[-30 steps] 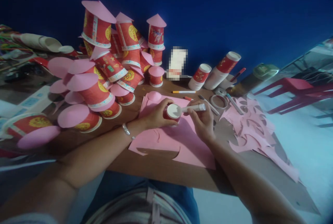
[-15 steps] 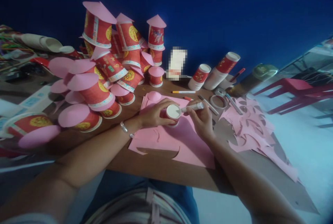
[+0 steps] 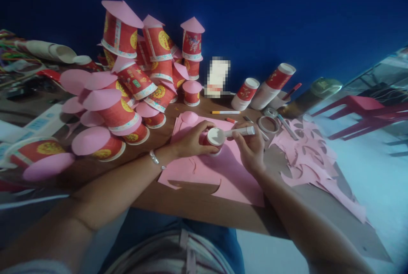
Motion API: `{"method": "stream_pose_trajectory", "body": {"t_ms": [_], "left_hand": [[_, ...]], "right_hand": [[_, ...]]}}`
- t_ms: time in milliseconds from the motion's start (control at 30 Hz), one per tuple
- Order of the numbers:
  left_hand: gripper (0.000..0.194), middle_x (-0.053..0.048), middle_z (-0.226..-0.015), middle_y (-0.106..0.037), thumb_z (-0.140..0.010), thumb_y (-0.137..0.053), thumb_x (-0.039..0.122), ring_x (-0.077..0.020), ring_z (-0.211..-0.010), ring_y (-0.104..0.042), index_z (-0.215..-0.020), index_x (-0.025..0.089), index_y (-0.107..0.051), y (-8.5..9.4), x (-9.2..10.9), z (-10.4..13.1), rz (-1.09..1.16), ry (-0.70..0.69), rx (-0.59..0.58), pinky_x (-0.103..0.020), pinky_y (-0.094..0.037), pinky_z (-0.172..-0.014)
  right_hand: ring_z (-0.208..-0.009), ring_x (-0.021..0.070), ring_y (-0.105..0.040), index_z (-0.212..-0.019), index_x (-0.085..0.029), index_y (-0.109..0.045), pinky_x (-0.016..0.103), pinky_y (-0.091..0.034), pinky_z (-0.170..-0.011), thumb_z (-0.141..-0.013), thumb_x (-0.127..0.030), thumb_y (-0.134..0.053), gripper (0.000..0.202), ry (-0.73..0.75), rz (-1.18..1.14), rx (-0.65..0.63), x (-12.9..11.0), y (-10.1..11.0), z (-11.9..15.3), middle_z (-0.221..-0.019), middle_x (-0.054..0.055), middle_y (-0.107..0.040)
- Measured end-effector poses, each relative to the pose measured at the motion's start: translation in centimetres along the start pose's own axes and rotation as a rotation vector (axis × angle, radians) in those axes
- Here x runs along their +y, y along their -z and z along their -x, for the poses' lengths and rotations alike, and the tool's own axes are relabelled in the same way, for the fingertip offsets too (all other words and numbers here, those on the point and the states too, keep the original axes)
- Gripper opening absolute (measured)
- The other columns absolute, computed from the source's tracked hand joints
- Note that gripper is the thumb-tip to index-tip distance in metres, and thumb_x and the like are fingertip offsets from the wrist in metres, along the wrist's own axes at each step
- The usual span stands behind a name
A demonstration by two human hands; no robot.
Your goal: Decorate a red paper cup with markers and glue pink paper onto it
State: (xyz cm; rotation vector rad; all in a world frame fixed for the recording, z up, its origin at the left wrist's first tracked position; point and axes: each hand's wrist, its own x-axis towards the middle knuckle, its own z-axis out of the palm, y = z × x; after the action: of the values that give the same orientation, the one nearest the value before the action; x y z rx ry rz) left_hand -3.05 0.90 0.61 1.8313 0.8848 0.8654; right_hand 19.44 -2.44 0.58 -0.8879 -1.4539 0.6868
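My left hand is wrapped around a small red paper cup, whose pale flat end faces up. In my right hand is a slim white glue tube, pinched between fingers and thumb. Its narrow end points left and meets the cup's upper rim; whether anything comes out is too small to tell. Beneath both hands lie pink paper sheets, one with a curved piece cut away. A small pink paper cone rests at their far edge.
Red paper cups with pink cone tops are stacked on the left. Upright cup stacks stand at the back. A tape roll, an orange-capped marker and pink paper scraps lie nearby. A red stool is at right.
The cup, my left hand and my right hand with the tube have shifted slightly to the right. Both grips are unchanged.
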Motion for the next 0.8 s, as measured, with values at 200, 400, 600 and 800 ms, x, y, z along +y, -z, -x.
{"method": "stream_pose_trajectory", "body": {"t_ms": [200, 400, 600, 800], "left_hand": [[0.057, -0.008, -0.130, -0.074, -0.078, -0.092, 0.034, -0.0295, -0.122, -0.071, -0.128, 0.024, -0.065, 0.7, 0.6, 0.1, 0.000, -0.025, -0.049, -0.047, -0.057, -0.108], [0.052, -0.008, -0.128, -0.073, -0.079, -0.092, 0.032, -0.0282, -0.121, -0.071, -0.123, 0.022, -0.066, 0.7, 1.0, 0.1, 0.056, -0.016, -0.069, -0.047, -0.058, -0.108], [0.051, -0.008, -0.127, -0.073, -0.079, -0.091, 0.031, -0.0271, -0.120, -0.071, -0.122, 0.021, -0.066, 0.9, 1.3, 0.1, 0.059, -0.006, -0.079, -0.044, -0.057, -0.107], [0.057, -0.008, -0.128, -0.073, -0.079, -0.092, 0.034, -0.0280, -0.120, -0.071, -0.128, 0.022, -0.066, 0.9, 0.7, 0.1, 0.049, -0.005, -0.081, -0.044, -0.056, -0.107]], "right_hand": [[-0.077, 0.0140, -0.068, -0.101, -0.024, -0.067, 0.029, -0.060, -0.069, -0.103, -0.042, -0.076, 0.020, -0.031, -0.019, -0.034, -0.4, 0.1, -0.4, -0.095, 0.000, -0.068], [-0.072, 0.0146, -0.068, -0.099, -0.023, -0.065, 0.030, -0.060, -0.067, -0.100, -0.051, -0.077, 0.030, -0.093, -0.020, -0.019, -0.4, 0.0, -0.6, -0.091, 0.000, -0.070], [-0.072, 0.0153, -0.070, -0.098, -0.023, -0.065, 0.031, -0.059, -0.067, -0.100, -0.052, -0.077, 0.032, -0.123, -0.003, -0.006, -0.1, 0.1, -0.5, -0.088, 0.000, -0.072], [-0.069, 0.0139, -0.067, -0.096, -0.023, -0.064, 0.031, -0.062, -0.066, -0.097, -0.054, -0.080, 0.035, -0.156, -0.055, 0.009, 0.3, -0.1, -0.6, -0.087, 0.000, -0.070]]}}
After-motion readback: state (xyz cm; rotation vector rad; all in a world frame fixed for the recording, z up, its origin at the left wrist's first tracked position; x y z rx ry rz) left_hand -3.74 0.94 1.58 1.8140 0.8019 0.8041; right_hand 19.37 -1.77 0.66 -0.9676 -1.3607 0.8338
